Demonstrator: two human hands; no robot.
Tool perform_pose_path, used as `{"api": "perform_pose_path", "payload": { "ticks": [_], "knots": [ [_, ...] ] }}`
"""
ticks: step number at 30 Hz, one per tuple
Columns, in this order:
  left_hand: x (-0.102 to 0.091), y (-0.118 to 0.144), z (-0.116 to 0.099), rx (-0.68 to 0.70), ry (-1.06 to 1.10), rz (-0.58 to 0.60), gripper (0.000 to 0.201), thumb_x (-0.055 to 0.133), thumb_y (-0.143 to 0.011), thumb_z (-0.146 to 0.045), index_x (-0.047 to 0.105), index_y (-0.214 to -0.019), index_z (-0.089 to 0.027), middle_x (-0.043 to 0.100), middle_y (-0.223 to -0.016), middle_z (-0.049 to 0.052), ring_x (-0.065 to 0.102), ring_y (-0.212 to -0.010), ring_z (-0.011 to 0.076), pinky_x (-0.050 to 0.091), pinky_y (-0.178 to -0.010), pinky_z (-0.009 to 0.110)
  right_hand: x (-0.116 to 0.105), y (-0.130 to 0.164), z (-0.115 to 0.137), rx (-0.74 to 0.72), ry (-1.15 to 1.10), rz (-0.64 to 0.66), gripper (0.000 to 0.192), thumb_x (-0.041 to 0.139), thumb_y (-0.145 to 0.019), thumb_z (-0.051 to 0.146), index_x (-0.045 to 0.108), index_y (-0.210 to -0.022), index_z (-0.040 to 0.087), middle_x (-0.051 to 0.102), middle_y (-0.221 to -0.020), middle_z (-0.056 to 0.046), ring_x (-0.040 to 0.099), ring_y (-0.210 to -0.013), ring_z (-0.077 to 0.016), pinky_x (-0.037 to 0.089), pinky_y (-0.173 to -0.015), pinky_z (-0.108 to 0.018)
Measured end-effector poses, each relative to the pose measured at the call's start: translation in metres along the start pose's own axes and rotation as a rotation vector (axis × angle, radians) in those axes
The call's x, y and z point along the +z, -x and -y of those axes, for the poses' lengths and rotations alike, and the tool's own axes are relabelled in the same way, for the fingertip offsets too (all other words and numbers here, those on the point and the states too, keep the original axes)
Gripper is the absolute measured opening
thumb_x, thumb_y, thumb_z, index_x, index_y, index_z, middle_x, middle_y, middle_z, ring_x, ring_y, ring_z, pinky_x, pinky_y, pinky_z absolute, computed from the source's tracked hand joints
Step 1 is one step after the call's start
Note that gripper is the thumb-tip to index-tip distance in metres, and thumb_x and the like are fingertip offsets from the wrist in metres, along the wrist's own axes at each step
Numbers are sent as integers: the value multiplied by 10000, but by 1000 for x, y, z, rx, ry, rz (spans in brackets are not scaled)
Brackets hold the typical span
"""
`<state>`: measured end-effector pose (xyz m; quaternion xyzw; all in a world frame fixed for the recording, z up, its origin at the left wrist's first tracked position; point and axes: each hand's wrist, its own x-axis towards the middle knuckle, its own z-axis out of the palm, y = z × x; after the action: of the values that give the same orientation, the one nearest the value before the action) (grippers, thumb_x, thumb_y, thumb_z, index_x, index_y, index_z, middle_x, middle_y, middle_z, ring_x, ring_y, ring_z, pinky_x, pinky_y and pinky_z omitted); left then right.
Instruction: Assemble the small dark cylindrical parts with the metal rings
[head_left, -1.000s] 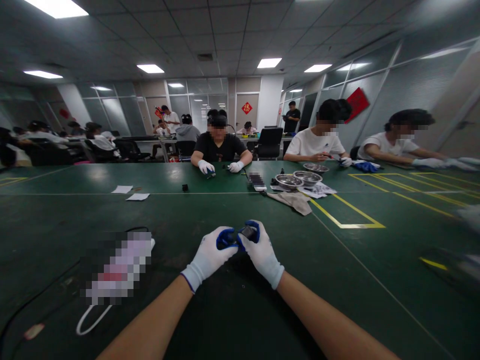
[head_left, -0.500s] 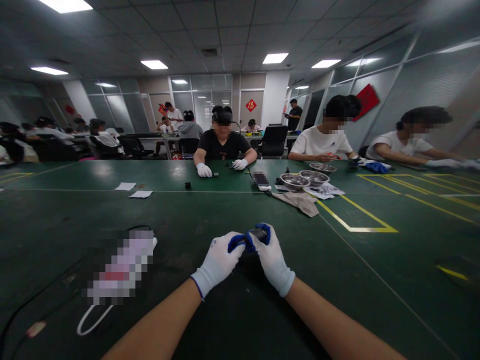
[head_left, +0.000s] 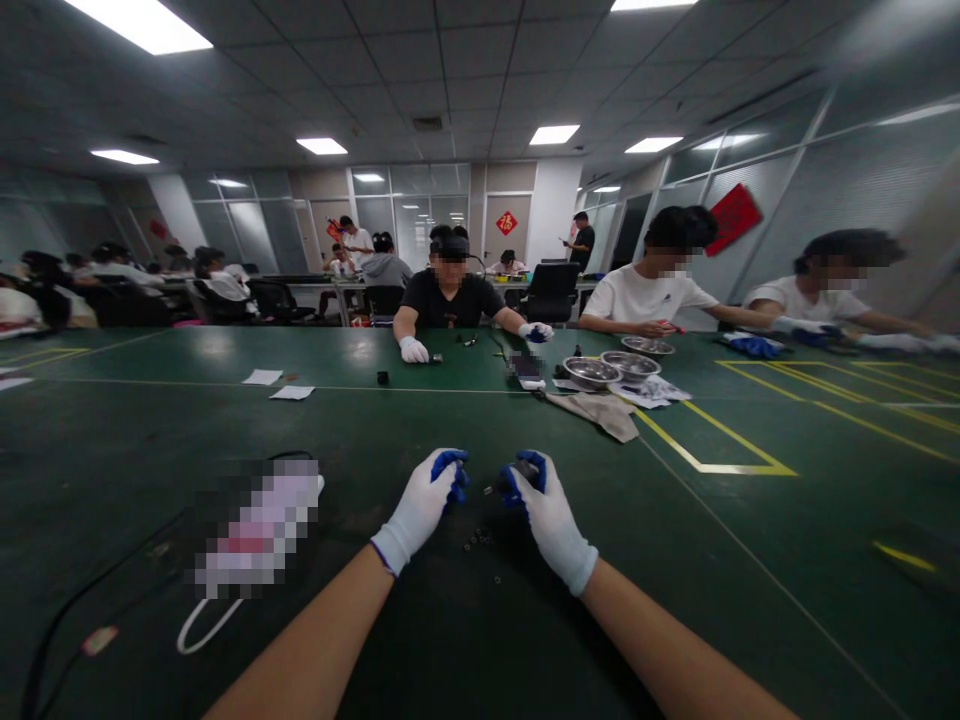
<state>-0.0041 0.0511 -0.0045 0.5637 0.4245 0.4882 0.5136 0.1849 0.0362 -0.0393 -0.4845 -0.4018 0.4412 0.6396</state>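
My right hand (head_left: 546,515), in a white glove with blue palm and fingers, is wrapped round a dark, rounded part (head_left: 528,466); most of it is covered by the fingers. A small pale, metallic-looking piece (head_left: 488,490) shows at the fingertips of that hand. My left hand (head_left: 421,500), gloved the same way, is a short distance to the left with its fingers curled closed. Whatever it may hold is hidden. Between and below the two hands, several tiny metal rings (head_left: 480,540) lie on the green table (head_left: 360,630).
A blurred-out pale pouch-like object (head_left: 262,525) with a white loop and dark cable lies at left. Paper slips (head_left: 292,393) and a small black part (head_left: 382,378) lie farther off. Metal bowls (head_left: 592,373) and a cloth (head_left: 600,412) are right of centre. Co-workers sit opposite.
My hands were together on the dark part; now they are apart, with the part in my right hand. Several small rings now show on the table below them.
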Motion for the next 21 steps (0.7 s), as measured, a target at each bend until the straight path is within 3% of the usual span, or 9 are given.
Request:
{"api": "perform_pose_path", "payload": {
  "ticks": [5,9,13,21],
  "knots": [
    [13,7,-3,84,-115,74,118,621,-837,-181,660,-949,-182,706,-947,52,674,-915,207,559,-877,351,7,13,6,-107,113,160,433,771,-766,532,636,-1067,251,704,-942,-31,667,-927,-251,545,-886,-407],
    [18,16,-10,146,-242,127,154,596,-877,-202,684,-1003,-185,721,-1071,88,675,-1065,244,513,-1036,409,6,14,14,-115,103,158,439,798,-738,538,654,-1028,243,719,-928,-37,674,-924,-260,544,-898,-415],
    [21,24,-16,185,-415,80,319,697,-803,-175,694,-1122,-198,717,-1152,92,679,-1109,256,528,-1035,411,4,11,17,-92,18,133,490,842,-676,583,674,-975,233,728,-948,-52,682,-964,-273,548,-925,-427],
    [17,19,-14,189,-622,79,286,712,-834,-200,737,-1119,-198,731,-1131,90,684,-1101,260,524,-1048,409,3,10,20,-27,-46,159,588,910,-588,613,713,-975,216,754,-942,-60,700,-939,-275,566,-875,-426]
  ]
}}
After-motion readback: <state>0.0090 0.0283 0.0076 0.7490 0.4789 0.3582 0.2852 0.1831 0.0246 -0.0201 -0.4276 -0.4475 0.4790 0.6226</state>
